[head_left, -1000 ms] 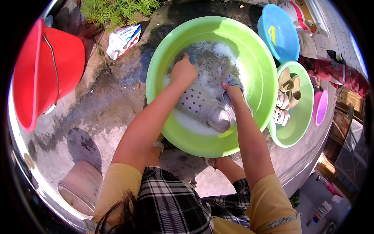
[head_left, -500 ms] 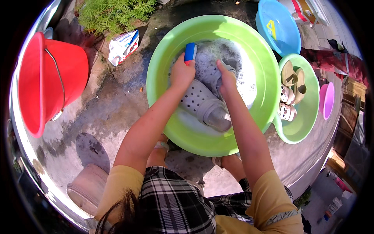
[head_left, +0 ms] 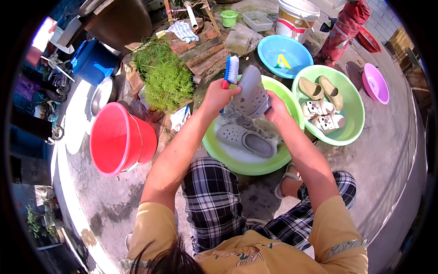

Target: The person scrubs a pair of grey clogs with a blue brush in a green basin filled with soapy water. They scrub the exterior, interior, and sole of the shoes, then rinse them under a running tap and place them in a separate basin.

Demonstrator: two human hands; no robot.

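My left hand [head_left: 219,97] is closed round the handle of a blue and red scrub brush [head_left: 232,69], its white bristles turned toward the shoe. With my right hand [head_left: 277,109] I grip a grey clog [head_left: 252,96] with round holes, held up above the large lime-green basin [head_left: 292,98]. My left fingertips are close to this clog; whether they touch it I cannot tell. A second grey clog [head_left: 245,139] lies in the sudsy water below, opening upward.
Right of the basin stands a pale green tub [head_left: 355,123] with several clogs. Behind are a blue basin [head_left: 269,48] and a white bucket [head_left: 296,18]; a pink basin [head_left: 376,83] is far right. At left stand a red bucket [head_left: 114,141] and a leafy plant [head_left: 169,82].
One grey clog has come up out of the suds in my right hand. The brush has been raised and turned, bristles now showing. My view has tilted up and shifted.
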